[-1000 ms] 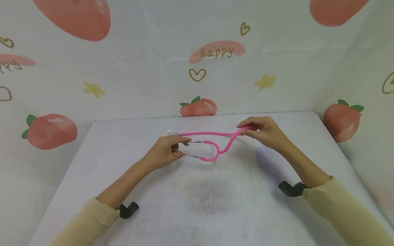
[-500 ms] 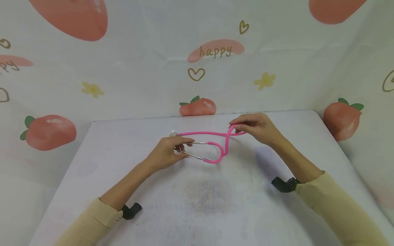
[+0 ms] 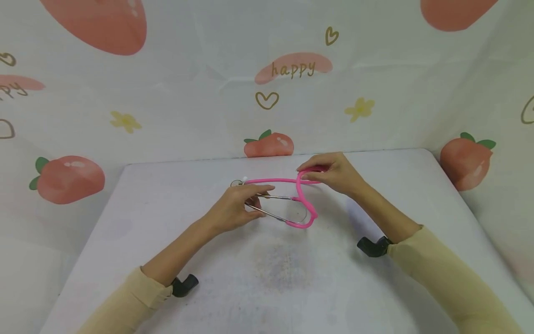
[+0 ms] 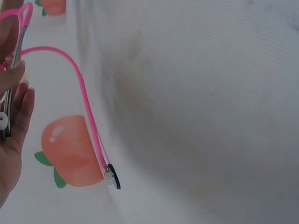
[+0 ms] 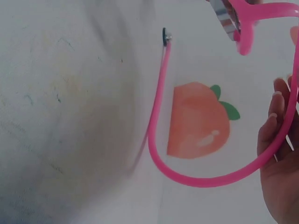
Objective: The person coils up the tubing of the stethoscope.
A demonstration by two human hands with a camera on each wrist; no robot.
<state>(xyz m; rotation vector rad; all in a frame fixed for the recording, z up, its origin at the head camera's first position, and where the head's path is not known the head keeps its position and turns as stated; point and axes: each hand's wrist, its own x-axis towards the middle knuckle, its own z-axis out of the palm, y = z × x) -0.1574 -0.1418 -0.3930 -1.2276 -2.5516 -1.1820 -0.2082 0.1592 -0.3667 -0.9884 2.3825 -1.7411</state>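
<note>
A stethoscope (image 3: 307, 200) with pink tubing and metal ear tubes stretches between both hands. My left hand (image 3: 233, 208) holds the two metal ear tubes (image 4: 17, 51), and a white ear tip (image 4: 3, 121) shows against the palm in the left wrist view. Further right, my right hand (image 3: 337, 174) pinches the pink tubing (image 5: 210, 181) where it bends back to the left. The tubing runs behind the left hand to the chest piece (image 4: 110, 176), which has a dark rim and sits near the back of the table. From the head, the left fingers partly hide the ear tubes.
Under the hands lies a white tabletop (image 3: 233, 287) with a greyish stain. A pale cloth backdrop (image 3: 200, 111) printed with fruit, hearts and flowers rises behind it and along the sides. Black wrist mounts (image 3: 372, 247) stick out below the sleeves.
My right hand has moved left with the tubing, toward the left hand. My left hand has shifted slightly right. The Y-fork of the stethoscope has turned and now sits lower right.
</note>
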